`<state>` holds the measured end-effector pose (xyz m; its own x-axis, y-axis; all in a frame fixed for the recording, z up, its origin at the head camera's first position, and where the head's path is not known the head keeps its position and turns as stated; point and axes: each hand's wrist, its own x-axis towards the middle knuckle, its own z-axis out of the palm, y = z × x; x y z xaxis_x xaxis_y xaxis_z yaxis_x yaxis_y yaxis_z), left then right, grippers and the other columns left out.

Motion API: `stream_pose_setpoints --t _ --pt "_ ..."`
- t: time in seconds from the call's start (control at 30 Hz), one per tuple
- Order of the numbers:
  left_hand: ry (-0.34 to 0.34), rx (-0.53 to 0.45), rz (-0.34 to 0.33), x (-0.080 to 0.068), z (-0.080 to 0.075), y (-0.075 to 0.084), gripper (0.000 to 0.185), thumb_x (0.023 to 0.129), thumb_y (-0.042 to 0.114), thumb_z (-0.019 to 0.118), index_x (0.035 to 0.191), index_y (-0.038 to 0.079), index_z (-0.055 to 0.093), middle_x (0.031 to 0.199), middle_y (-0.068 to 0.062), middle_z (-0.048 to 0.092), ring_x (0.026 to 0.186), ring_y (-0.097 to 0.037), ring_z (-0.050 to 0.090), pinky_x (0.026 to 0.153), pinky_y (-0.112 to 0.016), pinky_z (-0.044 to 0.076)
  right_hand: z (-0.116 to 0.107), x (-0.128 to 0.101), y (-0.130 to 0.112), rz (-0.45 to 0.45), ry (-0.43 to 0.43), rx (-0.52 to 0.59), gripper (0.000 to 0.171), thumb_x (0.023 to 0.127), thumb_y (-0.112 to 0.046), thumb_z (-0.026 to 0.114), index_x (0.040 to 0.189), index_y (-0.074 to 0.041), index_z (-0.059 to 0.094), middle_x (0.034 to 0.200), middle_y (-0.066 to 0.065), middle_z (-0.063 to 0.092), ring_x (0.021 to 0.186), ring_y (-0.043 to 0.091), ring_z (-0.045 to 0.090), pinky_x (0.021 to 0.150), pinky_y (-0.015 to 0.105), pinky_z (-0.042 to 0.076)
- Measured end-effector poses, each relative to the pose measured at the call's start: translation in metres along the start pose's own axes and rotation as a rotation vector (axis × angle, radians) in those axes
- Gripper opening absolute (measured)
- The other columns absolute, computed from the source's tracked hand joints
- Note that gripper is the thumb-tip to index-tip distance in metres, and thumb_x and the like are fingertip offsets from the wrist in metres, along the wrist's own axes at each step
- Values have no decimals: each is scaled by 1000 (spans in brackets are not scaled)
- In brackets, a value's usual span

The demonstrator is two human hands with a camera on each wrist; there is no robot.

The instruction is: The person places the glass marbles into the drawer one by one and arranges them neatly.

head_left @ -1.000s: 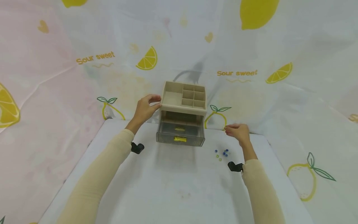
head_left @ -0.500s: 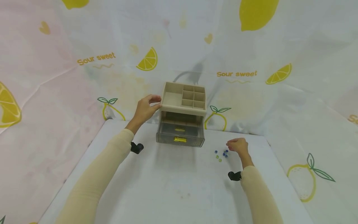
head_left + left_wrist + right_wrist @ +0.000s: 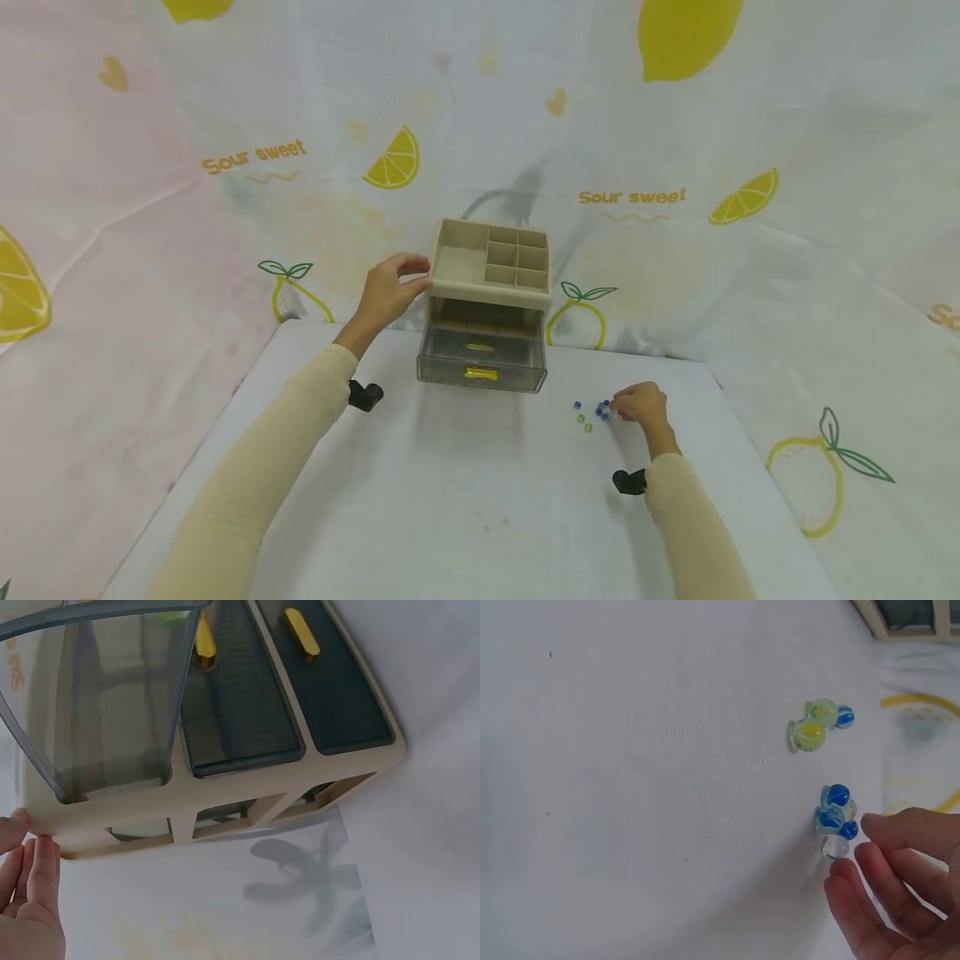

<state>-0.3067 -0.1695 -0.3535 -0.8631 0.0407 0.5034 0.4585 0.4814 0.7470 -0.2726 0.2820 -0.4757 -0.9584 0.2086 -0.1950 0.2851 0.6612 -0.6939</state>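
Note:
A beige desk organizer [image 3: 491, 292] with smoky see-through drawers stands at the back of the table. Its top drawer [image 3: 482, 379] is pulled out; two lower drawers [image 3: 236, 690] are closed in the left wrist view. My left hand [image 3: 386, 292] touches the organizer's upper left side with thumb and straight fingertips. My right hand [image 3: 907, 877] hovers low over the table, thumb and fingers apart, with nothing between them. Right at its fingertips lies a cluster of blue marbles [image 3: 830, 819] and a clear marble [image 3: 835, 847]. Two yellow-green marbles [image 3: 808, 736] and a blue one [image 3: 844, 716] lie nearer the organizer.
The organizer's top tray [image 3: 461, 265] has one large compartment and several small ones. A white tabletop [image 3: 450, 500] spreads out in front. Lemon-printed cloth [image 3: 637, 125] hangs behind and at both sides. Both wrists carry black camera mounts [image 3: 366, 396].
My right hand has come down from above the table's back edge to the marble cluster. The left hand stays at the organizer, and the drawer keeps its position.

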Motion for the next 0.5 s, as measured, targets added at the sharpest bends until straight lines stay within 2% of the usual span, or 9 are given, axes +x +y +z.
stream_pose_setpoints --t 0.2,0.5 --pt "-5 6 -1 -1 -2 1 34 88 8 73 118 -3 65 114 -17 68 111 -30 63 98 -48 46 9 2 6 15 -15 7 28 76 -3 76 101 9 71 72 9 69 58 14 65 56 22 54" --pt "-9 8 6 -1 -2 1 34 88 9 74 118 -1 65 114 -15 68 110 -28 63 97 -44 47 14 1 9 13 -15 -4 24 81 -6 73 100 8 71 66 6 67 56 12 61 58 25 55"
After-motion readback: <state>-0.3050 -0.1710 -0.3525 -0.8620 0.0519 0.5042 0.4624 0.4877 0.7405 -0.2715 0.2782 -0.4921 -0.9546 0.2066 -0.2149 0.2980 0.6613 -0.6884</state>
